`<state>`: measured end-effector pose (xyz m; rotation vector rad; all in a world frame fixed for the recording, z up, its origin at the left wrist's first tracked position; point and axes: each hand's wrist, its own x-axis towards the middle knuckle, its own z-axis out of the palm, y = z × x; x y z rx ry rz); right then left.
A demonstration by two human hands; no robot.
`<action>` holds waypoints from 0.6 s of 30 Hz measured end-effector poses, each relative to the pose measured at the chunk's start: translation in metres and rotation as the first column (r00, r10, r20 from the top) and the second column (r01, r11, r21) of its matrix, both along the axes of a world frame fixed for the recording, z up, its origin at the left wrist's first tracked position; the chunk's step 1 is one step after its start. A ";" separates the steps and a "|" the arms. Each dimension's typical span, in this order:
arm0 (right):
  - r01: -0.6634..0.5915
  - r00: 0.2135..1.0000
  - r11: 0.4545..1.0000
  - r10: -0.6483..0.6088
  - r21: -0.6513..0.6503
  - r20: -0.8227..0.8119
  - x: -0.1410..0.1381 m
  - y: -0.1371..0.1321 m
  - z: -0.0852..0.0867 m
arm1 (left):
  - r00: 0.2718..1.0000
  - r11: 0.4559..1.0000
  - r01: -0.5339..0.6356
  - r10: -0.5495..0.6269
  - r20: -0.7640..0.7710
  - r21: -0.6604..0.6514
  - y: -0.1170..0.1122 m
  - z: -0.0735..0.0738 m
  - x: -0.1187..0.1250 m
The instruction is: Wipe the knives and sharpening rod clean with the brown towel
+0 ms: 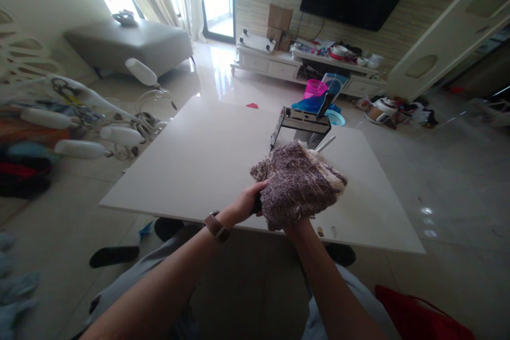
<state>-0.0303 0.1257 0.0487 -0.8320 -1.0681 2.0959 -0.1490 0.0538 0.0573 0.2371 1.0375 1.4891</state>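
A folded, shaggy brown-and-cream towel is held up over the near side of the white table. My left hand, below a brown watch strap, grips the towel's left edge with the thumb on top. Something dark shows under that thumb; its kind is unclear. Beneath the towel's near edge, my right hand holds it from below, fingers hidden. Just beyond stands a metal frame device with a black lever handle, its lower part covered by the towel. A pale rod sticks out beside it.
A red scrap lies at the table's far edge. Small stickers or tags are near the front edge. Behind the table are a pink basket and a light-blue basket. White lamp arms stand at left, a red bag at lower right.
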 end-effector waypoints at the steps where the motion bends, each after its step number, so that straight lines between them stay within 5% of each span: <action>1: -0.011 1.000 1.000 0.011 -0.022 0.005 -0.001 0.000 0.001 | 1.000 1.000 0.008 -0.007 -0.027 0.011 0.000 -0.002 -0.001; 5: -0.015 1.000 1.000 0.015 -0.009 0.007 -0.002 0.005 0.008 | 0.994 1.000 -0.001 0.005 -0.110 0.030 0.003 -0.009 -0.004; 12: 0.211 0.973 0.970 -0.220 0.118 0.074 0.002 0.032 0.011 | 0.930 0.928 -0.365 0.368 -0.027 0.080 0.003 0.004 -0.023; 18: 0.042 0.960 0.966 -0.109 0.254 0.259 0.019 0.052 0.011 | 0.824 0.817 -0.566 0.555 0.112 0.115 -0.004 0.022 -0.051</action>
